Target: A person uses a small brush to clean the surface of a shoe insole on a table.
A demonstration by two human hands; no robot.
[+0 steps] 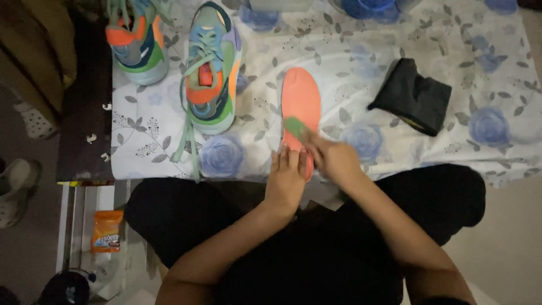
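An orange shoe insole (301, 97) lies on the floral cloth (395, 45) in front of me. My left hand (287, 179) presses flat on its near end. My right hand (334, 158) grips a small green brush (296, 127) whose head rests on the insole. Two multicoloured sneakers stand at the back left: one (138, 35) near the cloth's corner, the other (212, 66) beside the insole with green laces trailing toward me.
A folded black cloth (413, 96) lies to the right of the insole. An orange packet (107, 230) sits on a low shelf at lower left. A pale shoe (17, 186) lies on the floor at far left. Blue containers (370, 8) stand at the back.
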